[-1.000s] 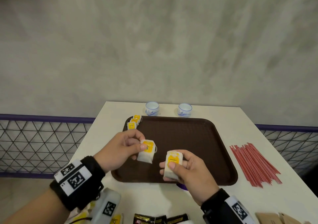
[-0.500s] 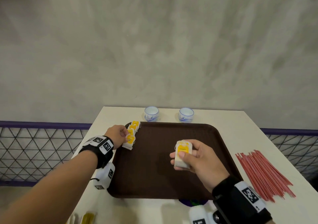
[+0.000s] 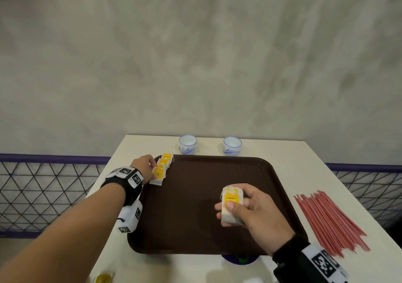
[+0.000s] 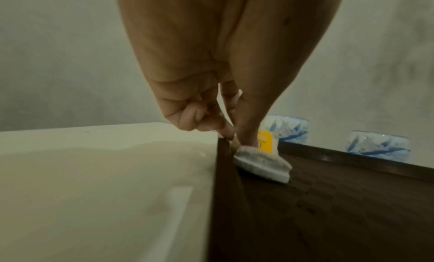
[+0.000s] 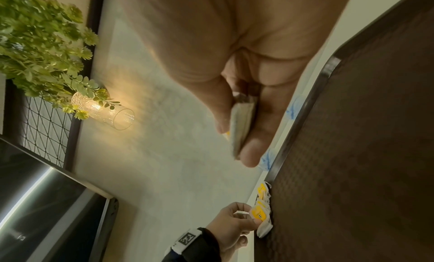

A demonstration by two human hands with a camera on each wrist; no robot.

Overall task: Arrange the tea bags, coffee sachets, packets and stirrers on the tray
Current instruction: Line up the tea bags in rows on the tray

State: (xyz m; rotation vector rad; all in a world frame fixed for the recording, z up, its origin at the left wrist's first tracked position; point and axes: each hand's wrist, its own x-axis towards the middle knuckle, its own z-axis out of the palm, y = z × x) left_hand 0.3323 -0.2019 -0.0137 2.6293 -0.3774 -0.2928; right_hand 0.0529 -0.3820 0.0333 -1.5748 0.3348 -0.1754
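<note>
Pinching a tea bag (image 3: 158, 175) at the tray's (image 3: 217, 243) far-left rim beside the row (image 3: 165, 160), the left hand (image 3: 142, 167) sets it down while the right hand (image 3: 250, 211) clamps another tea bag (image 3: 231, 204) above the tray, both seemingly light, soft, best held flat.

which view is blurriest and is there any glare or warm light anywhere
Left wrist view: softest, the left hand and table smeared, though the tea bag edge reads. Right wrist view: warm glow on the glass vase and the wall behind it, a bright streak of glare along the dark screen. Head view: sharp, evenly lit, soft shadow on the tray under the right hand.
</note>
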